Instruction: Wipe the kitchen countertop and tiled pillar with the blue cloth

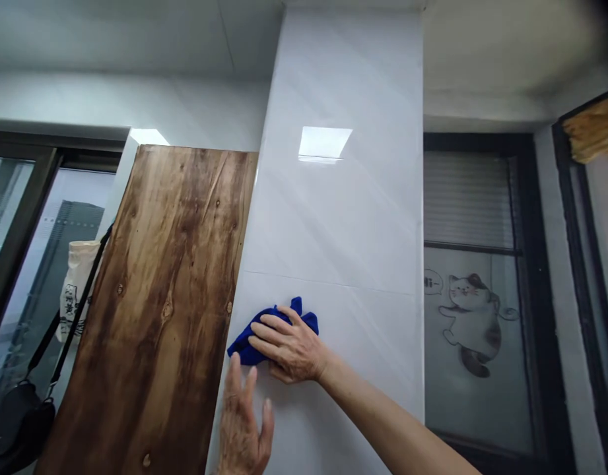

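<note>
A blue cloth (249,336) lies bunched against the glossy white tiled pillar (343,218), near its left edge. My right hand (288,346) presses the cloth to the tile, fingers bent over it and pointing left. Just below the cloth's left end, my left hand (244,422) is raised with fingers apart and nothing in it. Its fingertips come close to the cloth's lower edge; whether they touch the pillar I cannot tell.
Left of the pillar stands a brown wooden panel (169,284). A black bag (21,422) and a pale printed bag (78,284) hang beside it. On the right is a dark-framed window (482,409) with a cat sticker (476,323).
</note>
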Demonstrator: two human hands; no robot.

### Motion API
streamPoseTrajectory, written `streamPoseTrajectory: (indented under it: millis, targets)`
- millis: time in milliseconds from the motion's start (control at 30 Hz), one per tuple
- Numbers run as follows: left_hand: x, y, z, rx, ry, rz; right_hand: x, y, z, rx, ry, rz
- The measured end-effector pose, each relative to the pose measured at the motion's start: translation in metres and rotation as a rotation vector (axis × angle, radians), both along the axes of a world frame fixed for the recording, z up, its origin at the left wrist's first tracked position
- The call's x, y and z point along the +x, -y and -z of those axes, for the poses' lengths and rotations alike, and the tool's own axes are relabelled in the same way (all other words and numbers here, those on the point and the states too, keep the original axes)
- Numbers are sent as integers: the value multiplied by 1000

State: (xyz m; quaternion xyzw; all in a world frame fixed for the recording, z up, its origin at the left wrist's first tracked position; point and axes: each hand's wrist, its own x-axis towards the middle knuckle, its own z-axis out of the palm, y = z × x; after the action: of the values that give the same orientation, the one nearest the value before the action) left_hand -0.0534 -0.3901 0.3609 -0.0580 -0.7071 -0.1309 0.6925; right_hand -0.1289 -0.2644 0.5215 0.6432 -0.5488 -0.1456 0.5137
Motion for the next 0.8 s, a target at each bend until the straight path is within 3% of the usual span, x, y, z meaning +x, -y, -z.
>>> streamPoseTrajectory:
  millis: [100, 167, 333, 567, 667, 800]
  targets:
    - [4, -24, -17, -203, 34, -29, -3, -24, 24, -7, 70, 3]
    - [1, -39, -20, -312, 65, -44, -6, -41, 38, -47, 89, 0]
    - [-19, -66, -14, -491, 76, -33, -14, -87, 68, -245, 73, 4]
    - [-41, -120, -12, -584, 99, 74, -24, -166, 101, -420, 225, 94]
    - [-50, -140, -6, -670, 113, 119, -18, -195, 136, -535, 352, 144]
    - [-63, -155, 3, -659, 96, 104, 11, -224, 212, -928, 549, 228]
